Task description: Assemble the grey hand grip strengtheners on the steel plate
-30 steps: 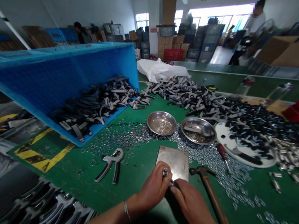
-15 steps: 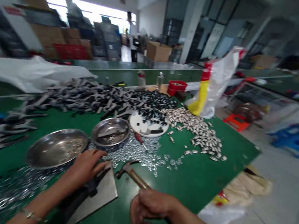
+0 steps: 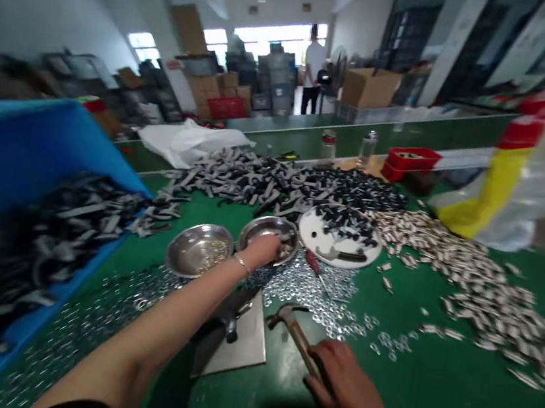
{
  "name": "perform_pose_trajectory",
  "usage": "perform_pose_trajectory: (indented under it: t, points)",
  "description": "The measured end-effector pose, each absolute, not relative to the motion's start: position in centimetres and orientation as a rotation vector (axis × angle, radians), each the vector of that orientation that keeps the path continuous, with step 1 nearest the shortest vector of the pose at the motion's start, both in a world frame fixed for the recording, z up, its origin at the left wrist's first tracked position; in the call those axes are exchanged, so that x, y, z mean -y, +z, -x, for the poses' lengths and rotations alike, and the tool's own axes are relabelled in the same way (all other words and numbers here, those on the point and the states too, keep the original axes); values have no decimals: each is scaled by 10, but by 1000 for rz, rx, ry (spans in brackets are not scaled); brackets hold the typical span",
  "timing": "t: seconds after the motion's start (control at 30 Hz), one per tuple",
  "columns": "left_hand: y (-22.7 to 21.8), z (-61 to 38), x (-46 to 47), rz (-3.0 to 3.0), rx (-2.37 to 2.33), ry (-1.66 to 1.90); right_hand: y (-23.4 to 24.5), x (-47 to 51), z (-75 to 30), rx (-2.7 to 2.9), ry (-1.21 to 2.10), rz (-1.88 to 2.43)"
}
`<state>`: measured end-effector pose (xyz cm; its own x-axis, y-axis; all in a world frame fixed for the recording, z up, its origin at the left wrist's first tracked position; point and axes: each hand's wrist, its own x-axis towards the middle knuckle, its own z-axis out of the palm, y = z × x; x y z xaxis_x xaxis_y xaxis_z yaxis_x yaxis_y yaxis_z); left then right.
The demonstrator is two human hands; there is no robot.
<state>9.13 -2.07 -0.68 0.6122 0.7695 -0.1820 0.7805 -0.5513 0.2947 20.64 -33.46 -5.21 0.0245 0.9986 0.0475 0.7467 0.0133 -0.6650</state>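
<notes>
My left hand [image 3: 263, 249] reaches into the smaller metal bowl [image 3: 250, 224]; its fingertips are hidden among the contents. My right hand [image 3: 338, 374] is closed around the wooden handle of a claw hammer [image 3: 296, 336], whose head points away from me, low over the green tabletop. Between my arms lies a flat metal plate [image 3: 247, 346], with a dark tool-like piece [image 3: 225, 317] on it, partly covered by my left forearm. A larger metal bowl [image 3: 187, 253] with small bits in it stands left of the smaller one.
Loose shiny rings [image 3: 292, 286] surround a red-handled screwdriver [image 3: 312, 262]. A white round tray [image 3: 313, 235] holds dark parts. Grey wrench-like pieces [image 3: 236, 173] form a heap behind; small metal cylinders [image 3: 481, 282] spread right. A blue bin [image 3: 82, 134] stands left, a plastic sack [image 3: 517, 188] right.
My left hand has left the dark piece on the plate and moved forward into the smaller bowl. My right hand still holds the hammer. The view has turned left.
</notes>
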Motion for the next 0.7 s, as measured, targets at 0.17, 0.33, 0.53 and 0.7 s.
perform_pose_trajectory:
  t: [0.17, 0.33, 0.53, 0.7]
  points:
    - [-3, -65, 19, -2417, -1346, 231, -81, 335, -210, 1880, 424, 1811]
    - [-1, -40, 26, -2355, -1269, 460, -70, 323, -211, 1736, 873, 1916]
    - [8, -9, 50, -2256, -1171, 706, -56, 306, -212, 1619, 1047, 1951]
    - [-6, 52, 107, -2059, -1091, 762, -49, 303, -211, 1491, 1117, 1970]
